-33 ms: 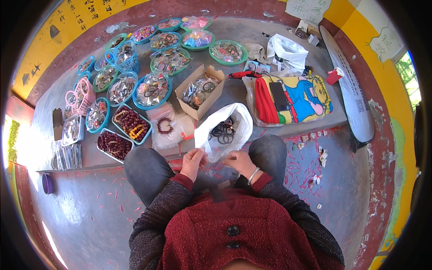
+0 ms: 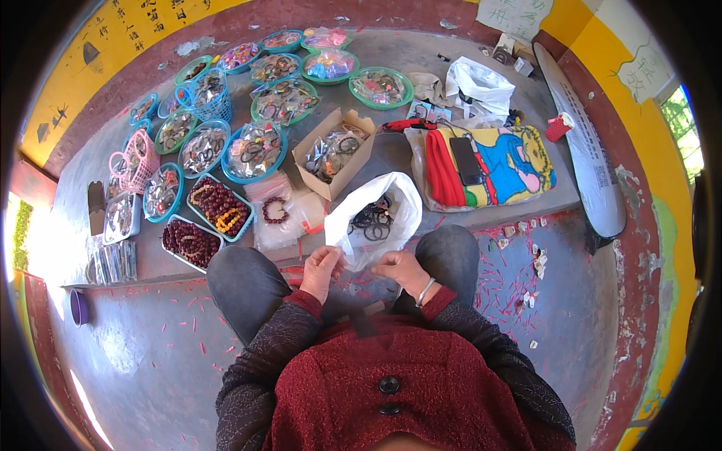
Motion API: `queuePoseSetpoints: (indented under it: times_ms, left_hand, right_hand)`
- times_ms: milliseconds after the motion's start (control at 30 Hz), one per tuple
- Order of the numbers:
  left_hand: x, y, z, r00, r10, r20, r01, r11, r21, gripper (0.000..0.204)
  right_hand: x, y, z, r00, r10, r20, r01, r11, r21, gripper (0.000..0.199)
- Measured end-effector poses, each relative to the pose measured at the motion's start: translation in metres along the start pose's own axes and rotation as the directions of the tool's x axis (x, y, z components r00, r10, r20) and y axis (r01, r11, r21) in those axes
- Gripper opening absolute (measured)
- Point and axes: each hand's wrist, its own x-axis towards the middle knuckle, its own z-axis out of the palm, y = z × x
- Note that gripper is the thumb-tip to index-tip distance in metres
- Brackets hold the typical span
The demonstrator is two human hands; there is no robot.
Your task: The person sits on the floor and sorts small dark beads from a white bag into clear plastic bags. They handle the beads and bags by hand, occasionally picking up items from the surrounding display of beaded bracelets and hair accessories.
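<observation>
A white plastic bag (image 2: pixel 408 214) stands with its mouth wide in front of my knees. Inside it lie several dark ring-shaped bands (image 2: pixel 371 222). My left hand (image 2: pixel 321 272) is at the bag's near left side, thumb and fingers pinched together. Opposite it, my right hand (image 2: pixel 404 272), with a silver bangle (image 2: pixel 425 292) on the wrist, is pinched at the near right side. The fingertips of both hands are close to the bag's near wall. What sits between them is too small to make out.
Left of the bag are a clear packet with a beaded bracelet (image 2: pixel 275 210) and trays of dark red beads (image 2: pixel 218 204). Beyond stand a cardboard box (image 2: pixel 307 167) and several baskets (image 2: pixel 256 179) of packaged trinkets. A phone (image 2: pixel 466 161) lies on a folded colourful blanket (image 2: pixel 519 169) at right.
My left hand has shifted very slightly up and to the left. The right hand and the bag look the same.
</observation>
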Motion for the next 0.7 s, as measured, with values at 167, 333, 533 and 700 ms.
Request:
queuePoseSetpoints:
  times_ms: [167,333,533,700]
  left_hand:
    - [-0.005,0.015,0.007,0.965,-0.173,0.195,0.201,0.970,-0.134,0.020]
    - [-0.010,0.018,0.007,0.919,-0.230,0.321,0.277,0.955,-0.109,0.018]
    - [-0.007,0.013,0.002,0.941,-0.215,0.262,0.239,0.969,-0.059,0.007]
    - [-0.005,0.011,0.002,0.961,-0.194,0.197,0.207,0.977,-0.047,0.008]
  right_hand:
    - [-0.002,-0.004,-0.005,0.979,0.064,0.191,-0.136,0.909,0.393,0.009]
    - [-0.004,-0.009,-0.004,0.944,0.038,0.328,-0.135,0.951,0.278,0.012]
    - [-0.001,-0.001,-0.005,0.934,0.072,0.351,-0.161,0.960,0.230,0.013]
    - [0.000,-0.001,-0.003,0.973,0.066,0.223,-0.137,0.937,0.322,0.013]
